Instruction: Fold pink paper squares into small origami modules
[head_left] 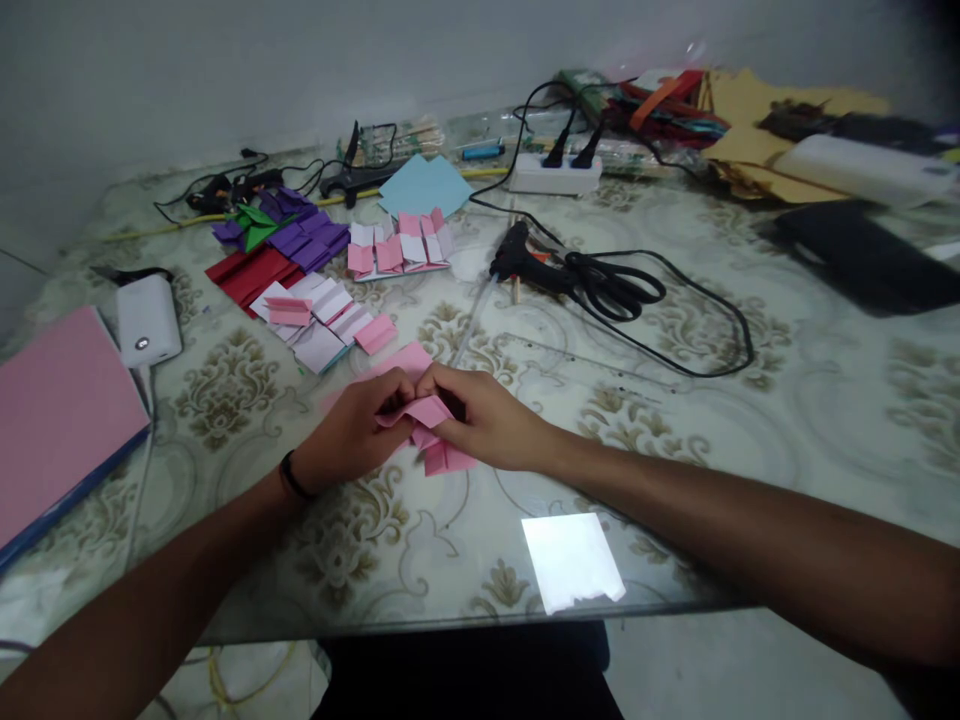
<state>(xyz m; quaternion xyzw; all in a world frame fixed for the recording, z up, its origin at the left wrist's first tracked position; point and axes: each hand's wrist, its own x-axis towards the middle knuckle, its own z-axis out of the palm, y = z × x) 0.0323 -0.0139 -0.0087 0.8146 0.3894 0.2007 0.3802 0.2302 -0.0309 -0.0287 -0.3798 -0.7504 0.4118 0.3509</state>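
Observation:
Both hands meet over the near middle of the table, pinching one piece of pink paper [426, 411] between thumbs and fingers. My left hand [360, 425], with a dark band at the wrist, grips its left side. On its right side my right hand [487, 415] is closed, knuckles touching the left hand's. Another folded pink piece [448, 458] lies just under the hands, and more pink paper [409, 360] shows behind them. Folded pink and white pieces [322, 320] lie beyond the left hand, with a second such group [400, 243] farther back.
A glue gun [525, 255] with a coiled black cord lies beyond my right hand, near a clear ruler [585, 360]. At left are a white power bank [148, 320] and a pink sheet stack [64, 420]. A white power strip [555, 175] stands at the back.

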